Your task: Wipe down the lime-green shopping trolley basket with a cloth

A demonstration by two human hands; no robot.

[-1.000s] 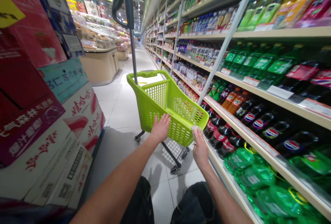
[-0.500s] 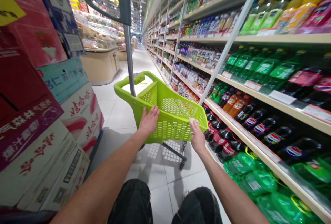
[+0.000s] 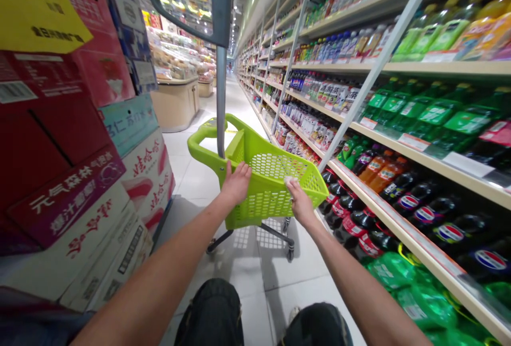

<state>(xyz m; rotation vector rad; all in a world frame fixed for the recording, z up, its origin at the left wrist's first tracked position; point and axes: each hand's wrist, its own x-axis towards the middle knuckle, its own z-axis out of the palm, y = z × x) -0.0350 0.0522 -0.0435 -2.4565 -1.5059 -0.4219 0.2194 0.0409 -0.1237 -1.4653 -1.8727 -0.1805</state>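
A lime-green plastic shopping cart (image 3: 263,208) with a perforated basket stands in front of my knees, side-on to me. My left hand (image 3: 236,182) rests on the near rim close to the grey upright pole (image 3: 221,101), its fingers hooked over the edge. Pinched in the fingers of my right hand (image 3: 301,203) is a crumpled white tissue (image 3: 291,180), which touches the near rim toward the basket's narrower right end. Bare mesh shows inside the basket. A dark grey loop handle (image 3: 221,10) tops the pole.
Stacked drink cartons (image 3: 67,175) rise close on my left. Along the right run shelves of bottles, with large green bottles (image 3: 423,303) low beside my right arm. White floor tiles (image 3: 243,298) lie under the cart. Farther down the aisle stands a wooden display counter (image 3: 175,104).
My right hand has slid the tissue left along the rim, away from the basket's end. My left hand has shifted slightly nearer the pole, and the whole view has turned a little left.
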